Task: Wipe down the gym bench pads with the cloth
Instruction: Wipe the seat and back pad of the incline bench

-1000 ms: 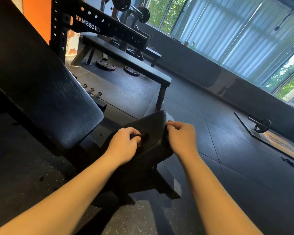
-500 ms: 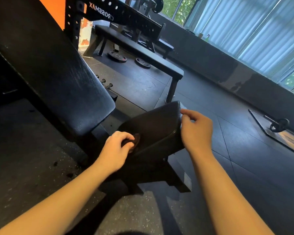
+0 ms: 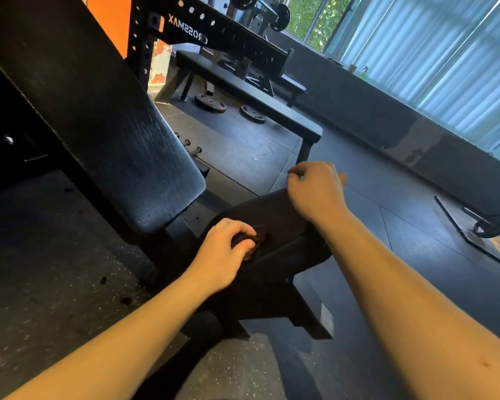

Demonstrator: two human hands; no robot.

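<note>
L hand [image 3: 223,252] on cloth [image 3: 259,239], R hand [image 3: 315,192] at far edge of seat pad [image 3: 272,215].
L hand's fingers are curled round the dark bunched cloth, holding it against the pad, knuckles up. R hand is just beyond and to the right of L, fingers curled over the pad's far corner; can't tell if it grips anything. Back pad [image 3: 113,125] slopes up left of L hand. Flat bench [image 3: 243,90] and 2 plates [image 3: 210,100] are well beyond R hand.
</note>
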